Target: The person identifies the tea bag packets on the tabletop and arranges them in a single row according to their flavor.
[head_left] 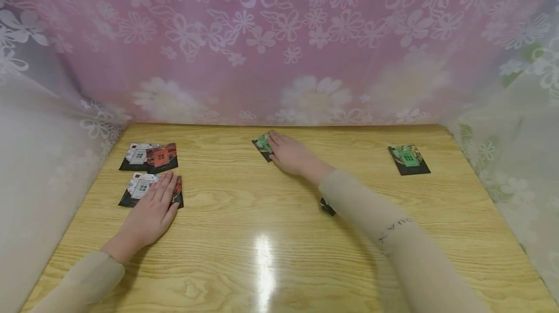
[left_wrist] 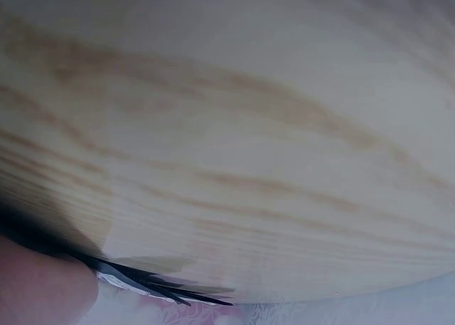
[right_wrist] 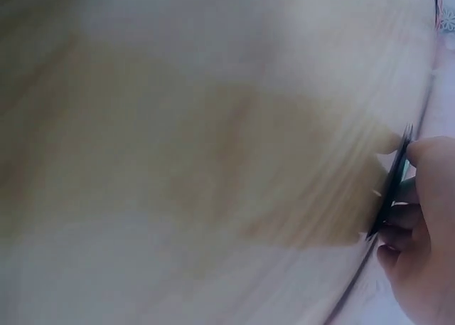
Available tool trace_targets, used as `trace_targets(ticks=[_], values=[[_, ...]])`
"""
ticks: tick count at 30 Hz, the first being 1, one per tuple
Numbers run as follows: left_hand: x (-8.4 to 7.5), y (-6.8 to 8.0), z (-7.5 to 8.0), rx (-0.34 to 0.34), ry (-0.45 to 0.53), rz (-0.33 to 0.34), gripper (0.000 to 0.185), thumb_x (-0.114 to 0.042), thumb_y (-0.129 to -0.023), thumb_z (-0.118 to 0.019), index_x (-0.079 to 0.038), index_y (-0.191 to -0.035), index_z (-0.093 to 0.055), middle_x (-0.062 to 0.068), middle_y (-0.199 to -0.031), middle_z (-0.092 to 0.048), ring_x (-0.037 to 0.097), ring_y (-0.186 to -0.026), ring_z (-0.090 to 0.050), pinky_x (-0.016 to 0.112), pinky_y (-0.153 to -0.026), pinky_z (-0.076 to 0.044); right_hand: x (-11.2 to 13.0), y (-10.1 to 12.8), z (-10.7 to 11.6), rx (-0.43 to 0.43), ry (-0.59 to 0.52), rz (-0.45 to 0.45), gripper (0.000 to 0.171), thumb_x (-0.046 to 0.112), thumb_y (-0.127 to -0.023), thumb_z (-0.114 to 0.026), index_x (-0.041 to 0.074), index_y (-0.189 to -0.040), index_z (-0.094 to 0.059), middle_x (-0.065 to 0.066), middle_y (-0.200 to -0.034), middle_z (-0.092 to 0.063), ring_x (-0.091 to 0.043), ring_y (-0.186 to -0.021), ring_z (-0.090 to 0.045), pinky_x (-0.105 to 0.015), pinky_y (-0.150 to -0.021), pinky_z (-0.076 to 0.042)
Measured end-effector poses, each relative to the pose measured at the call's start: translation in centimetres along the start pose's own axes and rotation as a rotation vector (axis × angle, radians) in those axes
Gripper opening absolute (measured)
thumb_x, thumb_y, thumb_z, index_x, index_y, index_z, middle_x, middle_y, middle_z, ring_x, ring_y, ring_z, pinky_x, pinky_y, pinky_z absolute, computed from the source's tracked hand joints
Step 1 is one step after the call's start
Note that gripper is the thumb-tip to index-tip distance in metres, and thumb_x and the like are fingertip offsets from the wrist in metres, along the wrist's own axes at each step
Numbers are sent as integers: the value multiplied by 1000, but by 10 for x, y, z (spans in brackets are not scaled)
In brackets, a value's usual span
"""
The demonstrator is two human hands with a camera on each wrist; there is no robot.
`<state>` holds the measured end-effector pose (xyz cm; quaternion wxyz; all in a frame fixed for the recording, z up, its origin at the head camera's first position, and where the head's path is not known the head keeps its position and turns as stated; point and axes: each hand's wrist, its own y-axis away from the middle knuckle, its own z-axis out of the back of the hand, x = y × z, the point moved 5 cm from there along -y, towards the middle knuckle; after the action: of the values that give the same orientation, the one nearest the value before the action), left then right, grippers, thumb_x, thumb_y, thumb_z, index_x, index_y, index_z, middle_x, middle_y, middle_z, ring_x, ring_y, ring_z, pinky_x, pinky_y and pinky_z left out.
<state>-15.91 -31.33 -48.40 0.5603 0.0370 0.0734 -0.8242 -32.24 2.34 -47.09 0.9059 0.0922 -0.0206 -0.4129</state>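
At the table's left, my left hand rests with extended fingers over a red-and-black packet. A white-and-black packet lies beside it, partly under the fingers. In the left wrist view, thin dark packet edges show beside a blurred part of the hand. Near the back middle, my right hand holds a green-and-black packet by its edges, thumb towards the front. The right wrist view shows this packet edge-on against the fingers. Much of its face is covered.
Another white packet and red packet lie overlapping at the back left. A green packet lies at the right. A dark packet corner shows under the right sleeve. Floral curtains bound the wooden table.
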Motion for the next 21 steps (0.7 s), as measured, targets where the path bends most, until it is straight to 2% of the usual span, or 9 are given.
trace_targets(ticks=[2, 8, 13, 21], values=[[0, 0, 0, -2, 0, 0, 69, -28, -113, -47, 6, -167, -20, 31, -173, -22, 48, -160, -26, 53, -137, -14, -7, 6, -1, 2, -7, -24, 65, 36, -117, -38, -2, -167, -23, -22, -176, -19, -33, -166, -20, -42, -137, -19], [0, 0, -2, 0, -4, 0, 70, -28, -113, -47, 5, -168, -19, 31, -173, -21, 48, -161, -25, 48, -139, -8, -28, 29, -5, 1, -53, -97, 67, 36, -116, -42, -5, -166, -25, -25, -175, -20, -36, -165, -22, -45, -137, -21], [0, 1, -1, -12, -3, -5, 70, -28, -113, -47, 4, -168, -18, 30, -174, -22, 47, -161, -25, 50, -138, -12, -47, 52, -10, 2, -81, -138, 68, 35, -115, -43, -7, -166, -24, -26, -175, -19, -38, -165, -21, -48, -137, -20], [0, 2, -2, -10, -13, -9, 70, -29, -114, -46, 4, -168, -16, 29, -174, -20, 46, -162, -23, 41, -139, 0, -77, 93, -17, 22, -79, -229, 68, 33, -115, -44, -12, -163, -24, -32, -172, -21, -43, -163, -22, -52, -136, -22]])
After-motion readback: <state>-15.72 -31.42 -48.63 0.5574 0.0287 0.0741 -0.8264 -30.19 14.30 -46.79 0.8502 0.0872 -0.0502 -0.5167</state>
